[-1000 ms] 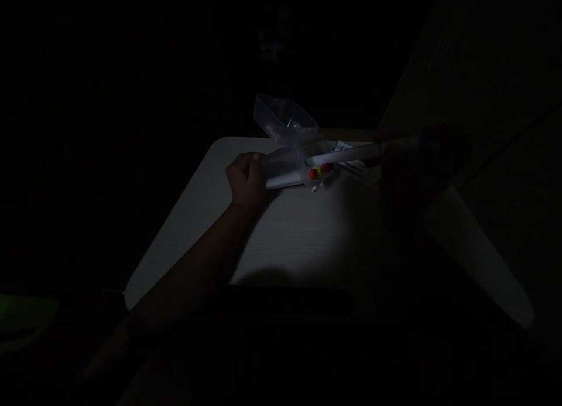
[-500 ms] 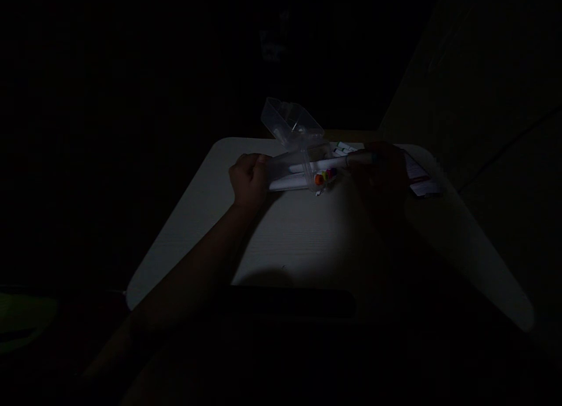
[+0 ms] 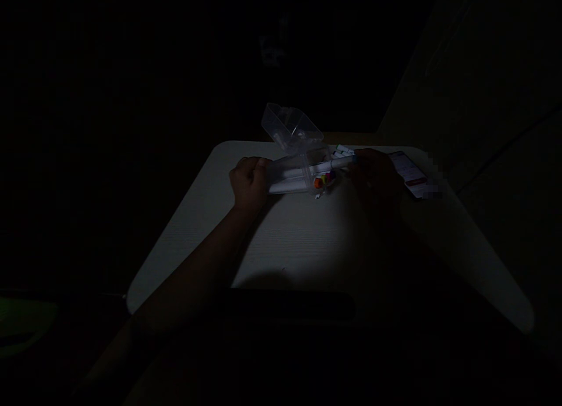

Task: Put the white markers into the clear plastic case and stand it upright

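Here's the line that matters: the slim white marker with a blue end lies straight to the left of the right hand, its long axis running sideways, tipped up a touch toward the right. Its white barrel passes through the open mouth of the clear plastic box, and its blue end sits out by the right fingertips. So the right hand is the nearer one, and it's pinched on that end, though the rest of its grip sinks into shadow. Wrist low, forearm slanting in from the lower right, back of the hand almost black.

Over to the left hand: it's clamped around the box's left end, thumb along the top, forearm reaching up from the lower left. The box lies on its side, mouth facing right, nearly in line with the marker. The clear lid hangs open behind it. Just below the marker, a cluster of orange, yellow and purple caps pokes from the mouth. White pens with green marks lie behind, a lit phone beyond the right hand, all on the pale wood-grain table.
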Available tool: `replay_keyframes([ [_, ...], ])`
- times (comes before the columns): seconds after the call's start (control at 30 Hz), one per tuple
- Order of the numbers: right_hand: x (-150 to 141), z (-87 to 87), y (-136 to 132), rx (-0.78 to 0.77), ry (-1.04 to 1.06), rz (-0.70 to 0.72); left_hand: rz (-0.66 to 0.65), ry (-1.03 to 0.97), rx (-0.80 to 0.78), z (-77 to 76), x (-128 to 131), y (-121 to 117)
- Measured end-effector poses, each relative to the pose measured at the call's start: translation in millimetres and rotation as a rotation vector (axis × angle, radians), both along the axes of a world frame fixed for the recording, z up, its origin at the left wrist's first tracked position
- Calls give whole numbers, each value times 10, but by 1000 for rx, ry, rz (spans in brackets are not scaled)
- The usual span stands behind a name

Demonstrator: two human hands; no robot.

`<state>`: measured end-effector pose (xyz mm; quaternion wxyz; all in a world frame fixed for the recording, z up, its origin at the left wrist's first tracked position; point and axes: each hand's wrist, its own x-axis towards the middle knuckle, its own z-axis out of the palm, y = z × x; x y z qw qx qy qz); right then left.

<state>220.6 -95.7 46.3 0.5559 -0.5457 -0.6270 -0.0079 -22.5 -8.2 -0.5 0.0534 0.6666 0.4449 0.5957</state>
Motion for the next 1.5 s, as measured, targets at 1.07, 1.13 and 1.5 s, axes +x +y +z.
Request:
replay_keyframes([
  [1.07, 293, -151, 231, -622, -698, -57, 8, -66, -3, -56, -19, 72],
  [1.13, 289, -151, 229, -614, -692, -62, 14, -52, -7, -53, -18, 70],
  [1.5, 307, -194, 261, -651, -710, -75, 8, -86, -39, -25, -14, 41],
])
